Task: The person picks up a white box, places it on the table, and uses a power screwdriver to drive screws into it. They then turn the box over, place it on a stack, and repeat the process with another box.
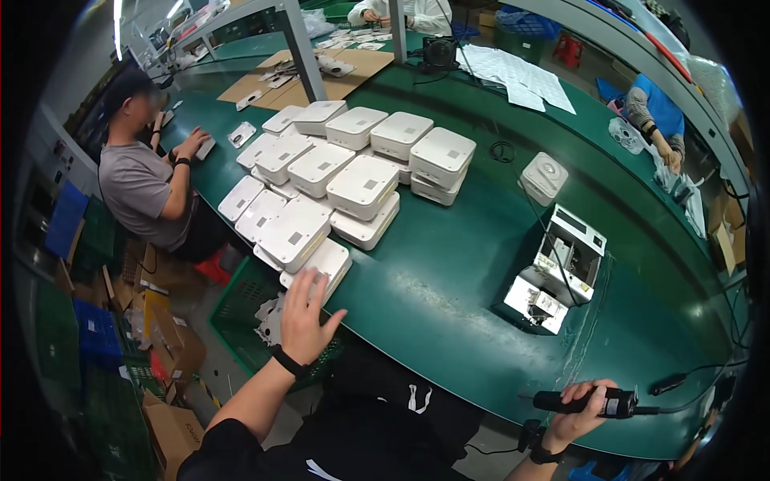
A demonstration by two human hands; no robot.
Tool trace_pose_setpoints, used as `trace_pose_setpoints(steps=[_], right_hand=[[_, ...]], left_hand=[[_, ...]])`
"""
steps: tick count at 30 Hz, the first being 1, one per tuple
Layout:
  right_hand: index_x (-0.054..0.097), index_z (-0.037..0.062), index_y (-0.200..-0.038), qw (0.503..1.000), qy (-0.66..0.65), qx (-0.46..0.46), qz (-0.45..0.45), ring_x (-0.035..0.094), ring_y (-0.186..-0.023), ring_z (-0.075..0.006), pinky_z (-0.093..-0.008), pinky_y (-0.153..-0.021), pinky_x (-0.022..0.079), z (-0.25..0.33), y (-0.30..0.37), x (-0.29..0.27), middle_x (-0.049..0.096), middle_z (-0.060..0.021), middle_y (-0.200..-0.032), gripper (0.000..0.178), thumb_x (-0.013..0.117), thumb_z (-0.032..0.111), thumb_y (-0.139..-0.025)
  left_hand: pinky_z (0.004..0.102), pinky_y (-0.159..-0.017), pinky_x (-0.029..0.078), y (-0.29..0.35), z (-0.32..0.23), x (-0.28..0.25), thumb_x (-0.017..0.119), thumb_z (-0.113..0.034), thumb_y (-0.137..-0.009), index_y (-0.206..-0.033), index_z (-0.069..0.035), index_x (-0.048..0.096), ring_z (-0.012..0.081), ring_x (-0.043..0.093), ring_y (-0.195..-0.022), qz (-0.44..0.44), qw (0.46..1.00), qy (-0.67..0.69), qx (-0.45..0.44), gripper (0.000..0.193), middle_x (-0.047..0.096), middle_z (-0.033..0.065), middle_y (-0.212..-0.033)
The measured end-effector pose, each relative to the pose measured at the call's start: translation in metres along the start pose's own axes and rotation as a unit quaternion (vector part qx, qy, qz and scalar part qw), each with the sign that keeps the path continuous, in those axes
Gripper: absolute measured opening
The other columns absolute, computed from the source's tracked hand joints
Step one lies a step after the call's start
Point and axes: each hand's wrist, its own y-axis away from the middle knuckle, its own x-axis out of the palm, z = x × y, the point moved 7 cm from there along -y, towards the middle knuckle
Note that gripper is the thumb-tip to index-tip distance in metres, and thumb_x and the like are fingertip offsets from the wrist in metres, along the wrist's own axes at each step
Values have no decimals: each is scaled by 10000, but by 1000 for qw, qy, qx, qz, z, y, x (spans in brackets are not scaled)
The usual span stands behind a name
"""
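Note:
My left hand [308,319], fingers spread, reaches over the near end of a pile of white square plastic housings [295,231]. Its fingertips meet the edge of the lowest near housing [330,260]; whether they press on it I cannot tell. In my right hand [584,415], at the table's front right edge, lies a black corded electric screwdriver [552,401], its thin bit pointing left. Several housings are stacked two high, with screw holes and small grey labels on top.
A metal fixture [561,264] and a single white housing [545,176] stand on the green table [433,280] at the right. Below my left hand is a green crate [241,309]. A co-worker [152,176] sits at the left; others work beyond. A cable hangs over the fixture.

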Motion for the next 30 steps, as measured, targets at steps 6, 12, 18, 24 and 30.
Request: trace_pose_setpoints(steps=[6,12,18,24,30], right_hand=[[454,38,-978,995,77,32,59,422,-479,-129,-265,-485,390,-2,7,25,452,-42,-633,143,526,155,-939],[450,40,-981,994,78,7,70,438,-492,-132,-269,-498,401,1,15,22,452,-42,-631,153,543,150,-930],[439,67,-1013,993,64,-62,82,469,-555,-147,-301,-543,426,15,25,19,467,-44,-663,173,566,131,-915],[431,84,-1038,994,55,77,50,443,-521,-146,-312,-559,435,-3,3,17,470,-46,-666,201,580,130,-911],[424,67,-1059,991,-17,-52,122,439,-482,-166,-343,-540,447,55,-34,94,480,-60,-648,247,563,219,-923]], left_hand=[[474,-1045,373,18,40,-14,826,-231,-681,-1262,-47,562,394,455,-1249,-26,997,-47,-58,664,473,212,-1347],[441,-1033,389,-33,80,-58,846,-236,-633,-1244,-35,590,398,500,-1192,-117,974,10,-195,693,512,222,-1290],[444,-963,457,-44,88,-43,849,-220,-599,-1193,-56,642,415,545,-1136,-38,989,74,-119,650,519,250,-1272],[414,-969,465,-28,-21,-16,874,-167,-550,-1189,-79,653,373,565,-1149,59,956,278,69,682,510,245,-1298],[447,-1018,443,-21,-133,76,849,-192,-640,-1254,-113,619,374,513,-1242,299,817,429,244,661,445,184,-1405]])
